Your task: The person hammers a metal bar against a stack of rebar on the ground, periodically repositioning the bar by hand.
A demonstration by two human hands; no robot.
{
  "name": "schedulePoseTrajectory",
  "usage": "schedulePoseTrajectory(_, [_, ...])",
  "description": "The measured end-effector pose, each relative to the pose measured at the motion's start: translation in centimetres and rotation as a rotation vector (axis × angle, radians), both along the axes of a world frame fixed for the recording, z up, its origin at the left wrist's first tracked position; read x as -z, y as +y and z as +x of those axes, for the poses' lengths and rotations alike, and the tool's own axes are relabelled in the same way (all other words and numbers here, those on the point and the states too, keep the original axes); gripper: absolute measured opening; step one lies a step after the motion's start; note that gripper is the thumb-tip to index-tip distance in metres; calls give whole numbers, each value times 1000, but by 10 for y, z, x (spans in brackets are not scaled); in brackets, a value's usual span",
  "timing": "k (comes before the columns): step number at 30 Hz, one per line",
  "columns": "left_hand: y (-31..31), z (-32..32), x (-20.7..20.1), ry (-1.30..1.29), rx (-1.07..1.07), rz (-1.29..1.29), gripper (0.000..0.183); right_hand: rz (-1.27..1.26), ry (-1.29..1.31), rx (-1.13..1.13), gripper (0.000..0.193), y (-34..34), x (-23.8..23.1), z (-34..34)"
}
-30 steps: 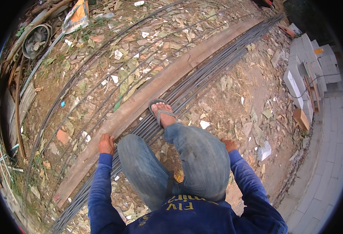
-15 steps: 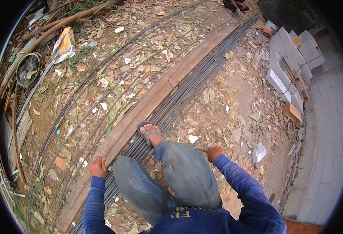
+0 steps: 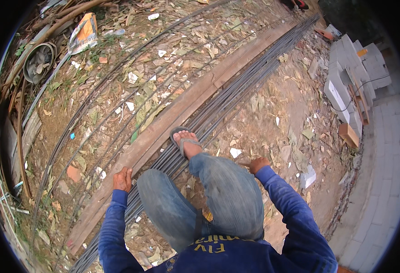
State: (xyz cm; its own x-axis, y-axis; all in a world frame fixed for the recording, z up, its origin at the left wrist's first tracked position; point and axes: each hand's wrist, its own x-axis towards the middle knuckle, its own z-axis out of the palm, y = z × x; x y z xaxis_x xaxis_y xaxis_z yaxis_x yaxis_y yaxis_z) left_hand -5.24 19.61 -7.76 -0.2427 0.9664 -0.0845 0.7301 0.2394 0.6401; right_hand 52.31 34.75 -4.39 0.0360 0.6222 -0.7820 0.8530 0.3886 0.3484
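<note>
Head cam, looking straight down: someone's squatting over a long wooden plank (image 3: 161, 126) with a bundle of steel rebar rods (image 3: 229, 93) running right alongside it. Plank and bundle both slant from lower left up to the top right.

Left hand (image 3: 122, 179) is at the plank, fingers close together. Can't tell if it's gripping the edge or just resting there. Right hand (image 3: 259, 165) is out past the knee, closed in a fist around what looks like a thin brown stick (image 3: 242, 164); most of it is hidden, so no clue what it really is. Neither hand has a rod in it that I can see. The sandaled foot (image 3: 186, 142) is planted on the rods.

As for how far along things are, hard to say tbh. Bundled rods lie roughly parallel, and I can't make out any tie around them. A few loose rods (image 3: 90, 93) are spread out on the other side of the plank, over dry leaves and rubble, so I'd judge the gathering is only partial.

Also around: grey blocks (image 3: 345, 59) on the right, plus a bucket (image 3: 39, 63) and an orange-and-white sack (image 3: 84, 34) upper left.
</note>
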Motion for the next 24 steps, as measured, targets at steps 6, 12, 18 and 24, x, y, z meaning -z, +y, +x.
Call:
schedulePoseTrajectory(6, [0, -7, 15, 56, 3, 33, 33, 26, 9, 13, 32, 3, 6, 9])
schedulePoseTrajectory(12, [-4, -13, 0, 0, 41, 8, 35, 25, -8, 74, 30, 1, -2, -4])
schedulePoseTrajectory(18, [-12, -10, 32, 73, 61, -48, 35, 57, 9, 56, 28, 4, 3, -2])
schedulePoseTrajectory(24, [-9, -15, 65, 173, 35, -103, 35, 40, 5, -7, 27, 2, -13, -13])
